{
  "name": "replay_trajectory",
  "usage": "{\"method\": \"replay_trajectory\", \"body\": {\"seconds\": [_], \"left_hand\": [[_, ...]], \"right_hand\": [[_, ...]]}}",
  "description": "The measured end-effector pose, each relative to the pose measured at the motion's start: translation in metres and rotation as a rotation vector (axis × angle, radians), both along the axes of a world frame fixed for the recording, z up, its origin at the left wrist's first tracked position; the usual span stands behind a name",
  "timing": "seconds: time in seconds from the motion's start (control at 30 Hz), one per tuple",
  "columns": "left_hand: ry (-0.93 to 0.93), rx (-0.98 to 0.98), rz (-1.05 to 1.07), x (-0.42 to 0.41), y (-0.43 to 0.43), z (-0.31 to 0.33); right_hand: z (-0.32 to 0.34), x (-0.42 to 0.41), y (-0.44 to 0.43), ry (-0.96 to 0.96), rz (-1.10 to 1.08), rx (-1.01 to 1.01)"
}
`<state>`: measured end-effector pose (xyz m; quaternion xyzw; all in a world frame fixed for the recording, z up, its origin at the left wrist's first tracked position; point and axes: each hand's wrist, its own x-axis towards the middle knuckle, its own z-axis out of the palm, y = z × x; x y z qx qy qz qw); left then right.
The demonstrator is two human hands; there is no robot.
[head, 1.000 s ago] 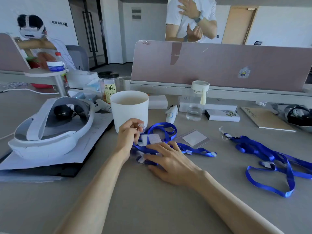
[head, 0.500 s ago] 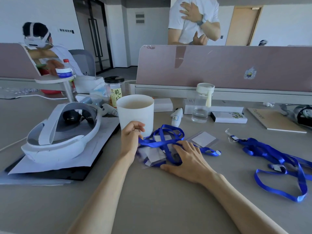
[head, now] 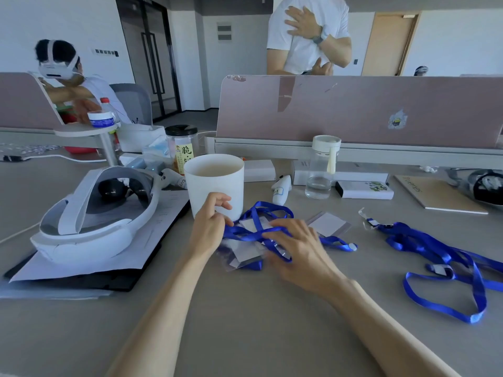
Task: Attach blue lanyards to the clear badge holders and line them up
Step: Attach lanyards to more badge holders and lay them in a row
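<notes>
A tangle of blue lanyards (head: 257, 217) lies over clear badge holders (head: 239, 254) in the middle of the grey desk (head: 245, 322). My left hand (head: 211, 224) pinches a lanyard strap at the pile's left edge, beside a white cup (head: 216, 183). My right hand (head: 302, 251) rests on the pile's right side, its fingers spread over straps and holders. One more clear badge holder (head: 328, 224) lies apart, just right of the pile. A second bunch of loose blue lanyards (head: 441, 265) sprawls at the right.
A white VR headset (head: 95, 213) sits on papers at the left. Behind the pile stand a jar (head: 181, 148), a clear bottle (head: 321, 170), a white controller (head: 281, 190), flat boxes and a notebook (head: 438, 193). A pink divider (head: 353, 110) closes the back; people are beyond it.
My right hand has slid forward onto the pile's right side. My left hand has stayed at the strap by the cup. The view has shifted downward slightly.
</notes>
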<state>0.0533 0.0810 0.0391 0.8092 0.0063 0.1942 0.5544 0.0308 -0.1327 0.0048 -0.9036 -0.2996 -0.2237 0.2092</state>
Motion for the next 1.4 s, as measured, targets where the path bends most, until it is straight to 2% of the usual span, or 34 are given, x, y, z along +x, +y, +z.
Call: {"method": "replay_trajectory", "body": {"seconds": [0.07, 0.13, 0.27, 0.47, 0.67, 0.77, 0.93, 1.13, 1.2, 1.33, 1.4], "left_hand": [[0.072, -0.182, -0.038, -0.002, 0.001, 0.006], [0.153, -0.333, -0.097, -0.003, 0.002, 0.009], [0.254, -0.345, -0.140, -0.004, -0.001, 0.011], [0.282, -0.177, -0.078, -0.001, -0.001, 0.004], [0.216, 0.036, -0.113, -0.001, -0.006, -0.002], [0.200, 0.167, -0.113, -0.004, -0.007, -0.006], [-0.034, 0.580, -0.013, -0.011, -0.004, -0.013], [-0.075, 0.692, -0.056, -0.010, -0.004, -0.016], [-0.094, 0.671, -0.054, -0.013, -0.005, -0.012], [-0.125, 0.563, -0.057, -0.016, -0.008, -0.009], [-0.139, 0.502, -0.061, -0.015, -0.007, -0.010]], "right_hand": [[0.002, -0.008, 0.016, 0.020, 0.147, -0.122], [-0.003, -0.011, 0.028, 0.046, 0.201, -0.190], [-0.014, -0.010, 0.032, 0.071, 0.151, -0.115], [-0.009, -0.006, 0.020, 0.067, 0.068, -0.055], [-0.010, 0.004, -0.012, 0.148, -0.078, 0.050], [-0.007, 0.005, -0.012, 0.221, -0.141, 0.023], [-0.002, 0.009, -0.014, 0.338, -0.176, -0.026], [0.009, 0.014, -0.025, 0.511, -0.088, -0.083], [0.013, 0.010, -0.029, 0.463, -0.067, -0.103], [0.011, 0.003, -0.026, 0.088, -0.015, -0.256], [0.012, 0.004, -0.027, -0.032, -0.019, -0.229]]}}
